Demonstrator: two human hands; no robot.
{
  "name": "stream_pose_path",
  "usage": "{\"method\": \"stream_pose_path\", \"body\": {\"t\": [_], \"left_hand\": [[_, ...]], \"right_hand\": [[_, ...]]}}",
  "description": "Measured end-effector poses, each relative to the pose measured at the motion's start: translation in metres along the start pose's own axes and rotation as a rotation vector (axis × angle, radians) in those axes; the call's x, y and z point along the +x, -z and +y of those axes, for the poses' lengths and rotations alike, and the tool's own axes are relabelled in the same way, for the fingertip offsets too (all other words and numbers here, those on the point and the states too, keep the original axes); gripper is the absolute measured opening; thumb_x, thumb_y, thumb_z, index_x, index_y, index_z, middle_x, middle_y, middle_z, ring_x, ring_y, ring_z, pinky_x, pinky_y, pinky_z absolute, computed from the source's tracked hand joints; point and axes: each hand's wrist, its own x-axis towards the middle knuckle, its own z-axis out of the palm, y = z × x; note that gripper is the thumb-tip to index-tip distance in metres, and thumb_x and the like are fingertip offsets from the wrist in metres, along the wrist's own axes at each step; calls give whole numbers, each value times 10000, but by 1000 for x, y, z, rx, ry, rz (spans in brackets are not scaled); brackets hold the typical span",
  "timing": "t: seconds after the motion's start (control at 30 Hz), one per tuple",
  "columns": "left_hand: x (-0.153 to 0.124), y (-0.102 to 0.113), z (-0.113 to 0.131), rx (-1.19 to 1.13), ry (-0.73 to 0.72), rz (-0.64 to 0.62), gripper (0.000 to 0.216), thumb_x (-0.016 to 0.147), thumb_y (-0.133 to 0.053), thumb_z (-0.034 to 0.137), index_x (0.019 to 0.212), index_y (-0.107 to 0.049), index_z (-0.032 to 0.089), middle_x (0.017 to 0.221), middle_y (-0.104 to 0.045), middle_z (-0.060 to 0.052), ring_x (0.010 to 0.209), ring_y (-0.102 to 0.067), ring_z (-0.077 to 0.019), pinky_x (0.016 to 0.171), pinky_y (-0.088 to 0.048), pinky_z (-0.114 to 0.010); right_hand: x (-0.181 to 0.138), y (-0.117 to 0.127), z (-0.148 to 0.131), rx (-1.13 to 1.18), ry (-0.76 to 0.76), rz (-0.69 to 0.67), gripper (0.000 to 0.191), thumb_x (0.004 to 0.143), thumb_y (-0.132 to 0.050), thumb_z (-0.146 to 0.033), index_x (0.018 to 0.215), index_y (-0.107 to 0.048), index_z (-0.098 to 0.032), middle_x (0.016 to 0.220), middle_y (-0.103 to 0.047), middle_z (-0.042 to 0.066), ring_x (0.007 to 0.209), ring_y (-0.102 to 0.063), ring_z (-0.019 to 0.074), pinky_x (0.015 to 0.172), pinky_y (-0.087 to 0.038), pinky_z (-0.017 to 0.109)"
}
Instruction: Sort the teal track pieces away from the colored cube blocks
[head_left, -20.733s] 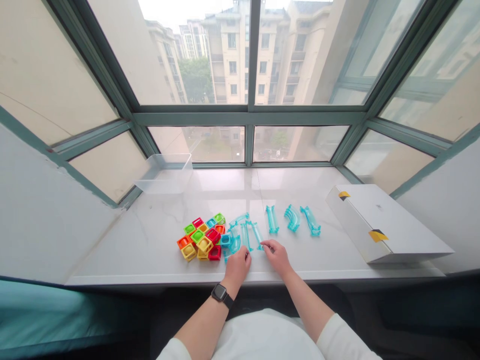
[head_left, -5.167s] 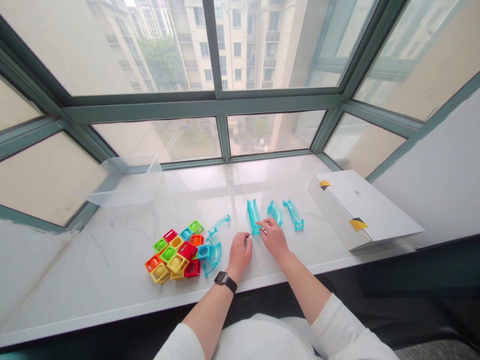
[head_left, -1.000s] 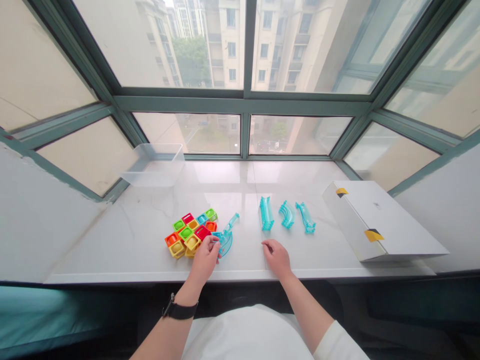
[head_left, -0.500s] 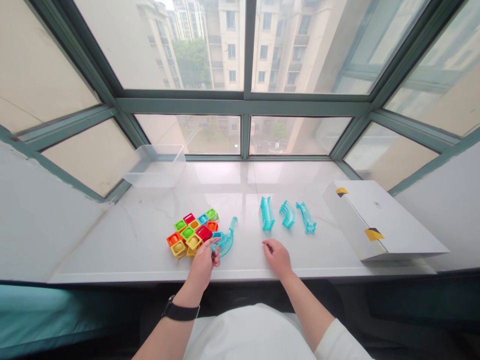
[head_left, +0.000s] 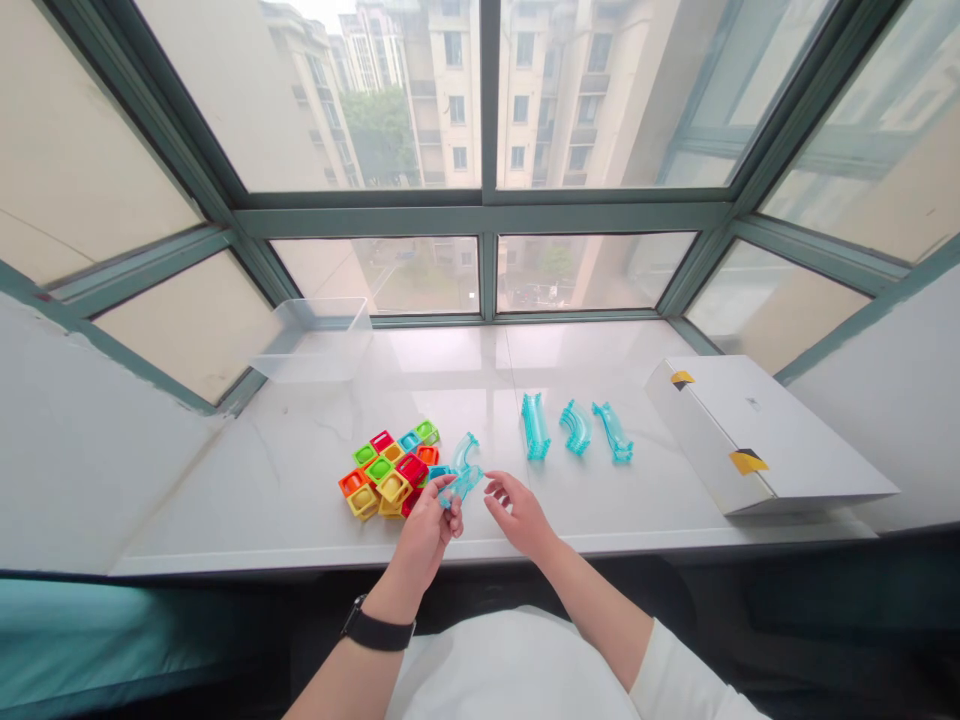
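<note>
My left hand (head_left: 429, 528) is closed on a translucent blue toy track piece (head_left: 466, 484), pinching its left end between thumb and fingers. Just beyond it shows a curved blue track piece (head_left: 464, 452); I cannot tell whether the two are joined. My right hand (head_left: 519, 512) has its fingers apart, with the fingertips at the right end of the held piece, and I see nothing in its grasp. Left of the left hand lies a cluster of red, yellow, green, orange and blue toy blocks (head_left: 380, 467), partly hidden by that hand.
Farther right on the white sill lie a straight track stack (head_left: 535, 427), a curved track stack (head_left: 576, 428) and a sloped track stack (head_left: 613, 433). A clear plastic bin (head_left: 315, 345) stands at the back left. A white box (head_left: 772, 430) sits at the right, near the wall.
My left hand has moved right and turned the track piece. My right hand has come left to the piece, its fingers spreading. The view has shifted slightly.
</note>
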Motion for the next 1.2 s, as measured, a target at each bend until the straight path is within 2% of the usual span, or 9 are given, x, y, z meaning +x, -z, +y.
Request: {"method": "stream_pose_path", "body": {"t": [0.07,0.17,0.33,0.57,0.67,0.83,0.93,1.07,1.2], "left_hand": [[1,-4,-4,109,-46,-55,530,855,-679,516,1249,-483,221,721,-507,74,549,-462,-97,552,-393,-242],[0,-11,-10,415,-185,-103,542,919,-618,528,1338,-454,227,757,-506,69,570,-467,-110,576,-400,-256],[-7,-22,-18,825,-381,-122,503,968,-569,409,1417,-431,228,742,-513,71,626,-491,-140,686,-418,-280],[-11,-26,-19,982,-499,-131,668,1015,-518,401,1597,-254,205,812,-591,30,689,-547,-173,751,-447,-301],[-12,-27,-17,988,-489,-105,632,1039,-460,405,1605,-275,194,842,-608,11,682,-563,-173,735,-455,-301],[-12,-32,-19,943,-485,-18,541,1035,-468,457,1493,-398,177,814,-609,13,698,-593,-185,747,-470,-309],[-11,-34,-19,974,-443,10,394,1038,-466,475,1312,-533,200,791,-624,3,690,-597,-194,716,-449,-309],[-10,-34,-16,1147,-406,-128,320,1064,-389,444,999,-628,242,758,-639,-22,684,-582,-199,660,-384,-302],[-10,-35,-17,1205,-430,-263,295,1066,-392,413,946,-608,252,780,-643,-33,721,-589,-203,669,-367,-298]], "right_hand": [[0,4,-4,139,-70,17,403,1008,-552,-452,1343,-608,-234,1113,-719,75,928,-687,193,819,-561,343],[-3,14,-10,352,-144,25,506,1006,-510,-581,1334,-623,-212,1097,-716,89,930,-691,205,787,-572,345],[-12,30,-27,329,-197,87,507,879,-708,-520,1274,-685,-205,902,-651,18,822,-622,176,751,-537,317],[-16,35,-40,260,-239,81,325,861,-686,-406,1119,-723,-212,752,-568,-34,712,-555,152,705,-483,297],[-16,32,-43,261,-257,85,322,854,-685,-402,1115,-715,-216,739,-553,-42,698,-549,149,699,-477,295],[-18,28,-44,294,-255,104,327,857,-682,-403,1118,-698,-208,741,-519,-45,690,-528,142,684,-470,282],[-19,28,-40,301,-238,127,318,870,-677,-399,1122,-687,-206,747,-507,-43,702,-524,145,686,-469,277],[-19,32,-34,236,-233,147,288,890,-659,-431,1079,-689,-215,723,-517,-41,683,-525,154,669,-470,280],[-17,36,-31,127,-201,212,333,945,-600,-539,920,-686,-218,750,-599,-8,693,-540,168,669,-468,287]]}}
